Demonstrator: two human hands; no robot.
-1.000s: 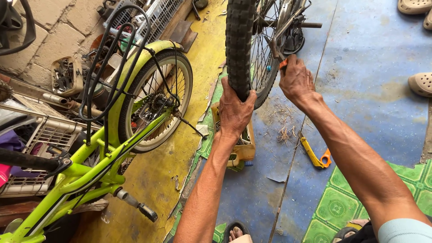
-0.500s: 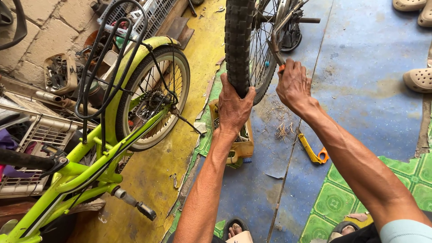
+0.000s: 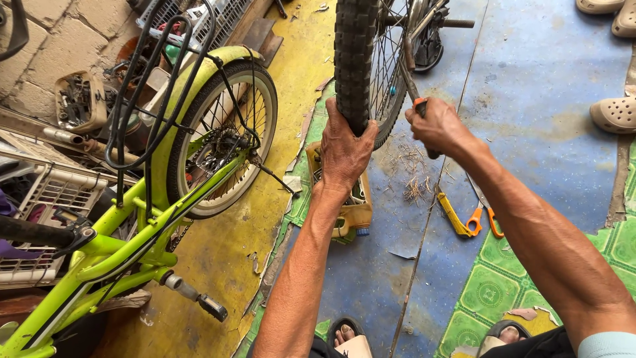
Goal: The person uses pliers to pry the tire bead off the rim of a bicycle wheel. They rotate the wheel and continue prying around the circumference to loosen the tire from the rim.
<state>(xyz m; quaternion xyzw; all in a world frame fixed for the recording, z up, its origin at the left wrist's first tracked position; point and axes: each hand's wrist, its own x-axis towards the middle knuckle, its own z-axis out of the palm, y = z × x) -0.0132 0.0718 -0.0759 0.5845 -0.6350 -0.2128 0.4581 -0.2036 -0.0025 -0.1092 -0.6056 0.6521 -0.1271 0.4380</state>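
Gripping the tyre (image 3: 354,59) steadies the far wheel: your left hand (image 3: 344,149) wraps its tread, while your right hand (image 3: 437,126) clenches an orange-handled tool (image 3: 420,104) at the spokes (image 3: 387,73).

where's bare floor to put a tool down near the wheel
Bare blue floor lies right of the knobby tyre, between the wheel and the beige clogs. Another patch lies below the orange-handled scissors, toward the green patterned mat. It is crowded left, by the lime-green bicycle and parts crates.
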